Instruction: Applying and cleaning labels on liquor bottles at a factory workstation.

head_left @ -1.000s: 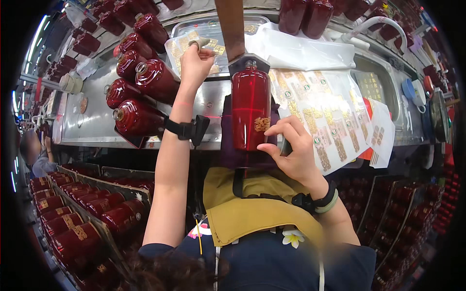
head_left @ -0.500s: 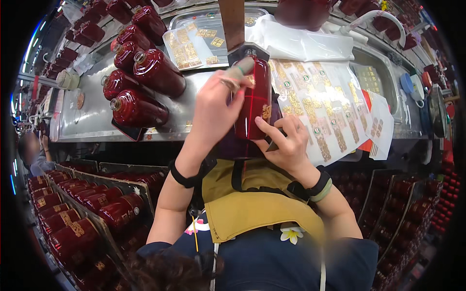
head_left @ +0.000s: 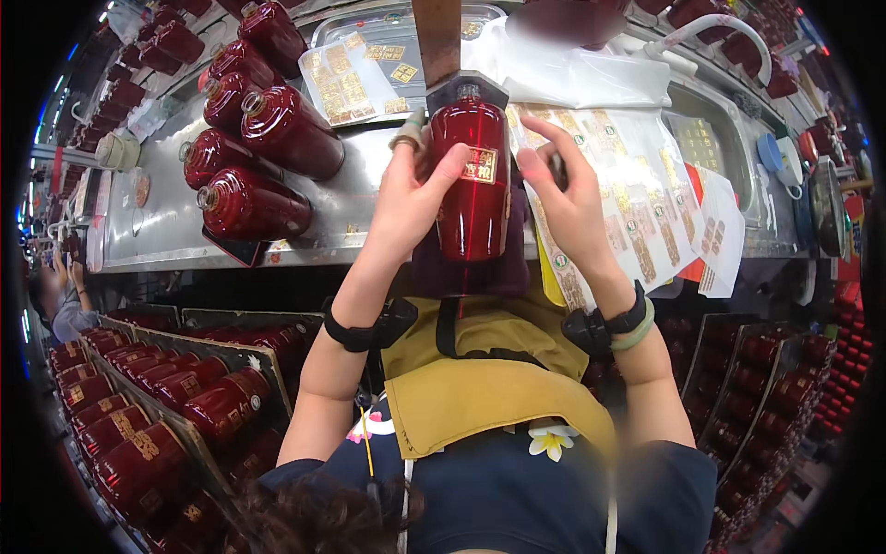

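Observation:
A dark red glass bottle (head_left: 472, 217) rests in front of me on a dark purple cloth (head_left: 503, 275), its neck pointing away. A square gold label (head_left: 480, 164) sits on its upper body, and a thin red light line runs down the glass. My left hand (head_left: 413, 189) is at the bottle's left side, fingers stretched out and thumb against the glass beside the label. A fingertip cover (head_left: 407, 135) is on one of its fingers. To the right of the bottle, my right hand (head_left: 570, 189) is open, thumb and fingers apart; whether anything small lies behind its fingers cannot be seen.
Several red bottles (head_left: 293, 131) stand on the metal counter (head_left: 148, 222) at left. Sheets of gold stickers (head_left: 637, 198) cover its right part; another sticker sheet (head_left: 346, 78) lies farther back. An upright brown post (head_left: 437, 42) rises behind the bottle. Crates of bottles (head_left: 217, 397) flank me below.
My right hand has let go of the bottle's lower end and moved up and right. My left hand has shifted left off the label, which now faces me. The bottle has turned.

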Tool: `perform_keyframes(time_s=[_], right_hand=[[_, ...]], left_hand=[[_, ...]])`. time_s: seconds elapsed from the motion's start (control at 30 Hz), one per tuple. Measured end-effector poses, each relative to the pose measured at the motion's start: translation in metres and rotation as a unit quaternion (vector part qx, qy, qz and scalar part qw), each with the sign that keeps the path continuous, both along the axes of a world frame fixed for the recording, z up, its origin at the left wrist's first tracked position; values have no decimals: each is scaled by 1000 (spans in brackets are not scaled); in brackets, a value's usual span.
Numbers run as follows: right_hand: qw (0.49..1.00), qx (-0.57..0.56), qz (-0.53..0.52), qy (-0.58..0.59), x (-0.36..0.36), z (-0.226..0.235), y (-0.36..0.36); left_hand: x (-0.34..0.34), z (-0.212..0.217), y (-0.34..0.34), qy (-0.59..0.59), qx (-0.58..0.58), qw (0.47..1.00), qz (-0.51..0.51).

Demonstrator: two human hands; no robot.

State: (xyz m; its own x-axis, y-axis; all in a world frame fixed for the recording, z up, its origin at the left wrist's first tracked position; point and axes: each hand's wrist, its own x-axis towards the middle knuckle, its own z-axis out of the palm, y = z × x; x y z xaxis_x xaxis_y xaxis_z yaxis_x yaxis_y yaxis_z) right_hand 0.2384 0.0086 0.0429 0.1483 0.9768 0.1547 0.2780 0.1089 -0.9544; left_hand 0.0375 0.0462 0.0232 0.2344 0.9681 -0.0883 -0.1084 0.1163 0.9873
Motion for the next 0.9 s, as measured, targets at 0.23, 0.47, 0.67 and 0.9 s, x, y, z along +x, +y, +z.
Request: perform_keyframes(time_s=[0.23, 0.47, 0.67, 0.9], right_hand=[[986, -98, 36, 128, -19, -18, 14], [979, -101, 14, 175, -23, -19, 15], [981, -90, 5, 170, -25, -22, 14], [977, -98, 5, 189, -28, -17, 13]], left_hand=[[4, 2, -6, -79, -23, 996, -18], [5, 3, -5, -79, -23, 997, -4], [8, 4, -3, -77, -47, 996, 8], [8, 4, -2, -81, -43, 996, 15]])
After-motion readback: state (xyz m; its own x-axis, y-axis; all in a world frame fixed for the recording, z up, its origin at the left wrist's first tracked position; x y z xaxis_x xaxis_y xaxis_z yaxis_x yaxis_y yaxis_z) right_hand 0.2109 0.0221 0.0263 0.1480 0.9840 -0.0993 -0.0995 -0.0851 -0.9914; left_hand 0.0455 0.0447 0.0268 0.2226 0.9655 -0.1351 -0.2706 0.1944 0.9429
